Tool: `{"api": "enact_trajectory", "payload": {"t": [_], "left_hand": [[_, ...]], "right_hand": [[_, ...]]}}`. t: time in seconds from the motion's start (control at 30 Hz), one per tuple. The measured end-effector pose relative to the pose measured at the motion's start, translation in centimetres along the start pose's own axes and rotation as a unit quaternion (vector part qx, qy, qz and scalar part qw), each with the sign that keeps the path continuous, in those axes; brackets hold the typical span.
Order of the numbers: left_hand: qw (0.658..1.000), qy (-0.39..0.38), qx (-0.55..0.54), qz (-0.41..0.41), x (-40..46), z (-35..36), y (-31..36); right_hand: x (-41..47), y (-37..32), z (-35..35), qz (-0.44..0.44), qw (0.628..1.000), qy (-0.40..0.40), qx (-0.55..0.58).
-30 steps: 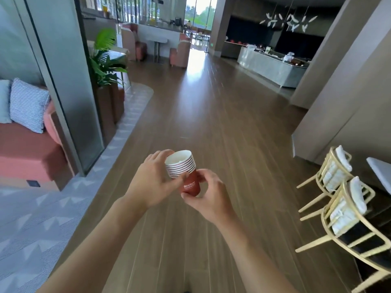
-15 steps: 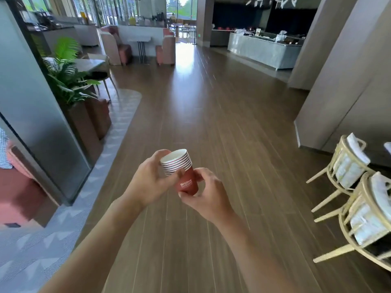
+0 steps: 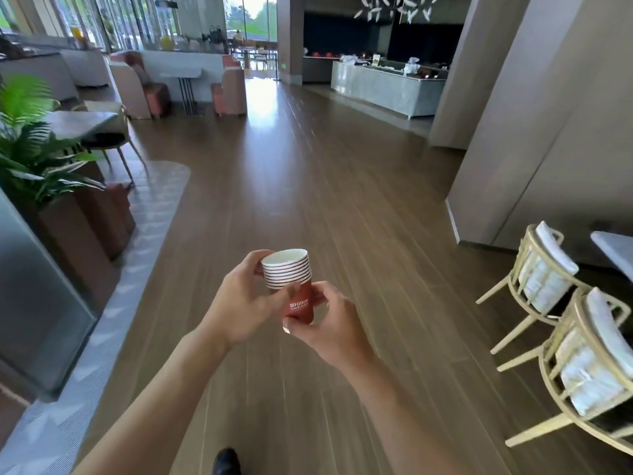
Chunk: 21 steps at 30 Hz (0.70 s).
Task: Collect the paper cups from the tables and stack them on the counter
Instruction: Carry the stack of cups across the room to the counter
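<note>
A nested stack of several red paper cups [image 3: 291, 279] with white striped rims is held at chest height over the wooden floor. My left hand [image 3: 245, 301] wraps the rims from the left, thumb across the front. My right hand [image 3: 330, 323] pinches the red base of the bottom cup from the right and below. A long grey counter [image 3: 387, 92] with items on top stands far ahead on the right.
A potted plant [image 3: 37, 156] in a brown planter and a glass partition [image 3: 37, 289] line the left. Two cream chairs [image 3: 561, 303] and a table corner [image 3: 615, 248] sit at the right. Pink armchairs [image 3: 229, 89] and a small table stand far ahead. Wooden floor [image 3: 308, 173] stretches forward.
The view has advanced down the hallway; the partition and sofa slid off to the left and the chairs came closer. Both hands keep the same hold on the cup stack.
</note>
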<state>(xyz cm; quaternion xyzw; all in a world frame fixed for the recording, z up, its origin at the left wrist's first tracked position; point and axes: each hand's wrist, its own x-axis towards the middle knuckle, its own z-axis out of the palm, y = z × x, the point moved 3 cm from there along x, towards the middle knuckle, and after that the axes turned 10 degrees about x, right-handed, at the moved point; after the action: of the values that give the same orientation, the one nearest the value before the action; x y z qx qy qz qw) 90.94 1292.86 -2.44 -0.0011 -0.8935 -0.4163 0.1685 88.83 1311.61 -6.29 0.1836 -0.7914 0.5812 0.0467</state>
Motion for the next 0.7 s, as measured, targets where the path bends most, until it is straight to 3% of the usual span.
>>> {"api": "enact_trajectory", "payload": {"t": [0.27, 0.7], "left_hand": [[0.998, -0.039, -0.045, 0.016, 12.8, -0.5, -7.7], [0.999, -0.005, -0.043, 0.026, 29.5, -11.4, -19.2]], "right_hand": [[11.8, 2.3, 5.1, 0.04, 0.998, 0.029, -0.027], [30.7, 0.0, 18.9, 0.011, 1.0, 0.006, -0.027]]}}
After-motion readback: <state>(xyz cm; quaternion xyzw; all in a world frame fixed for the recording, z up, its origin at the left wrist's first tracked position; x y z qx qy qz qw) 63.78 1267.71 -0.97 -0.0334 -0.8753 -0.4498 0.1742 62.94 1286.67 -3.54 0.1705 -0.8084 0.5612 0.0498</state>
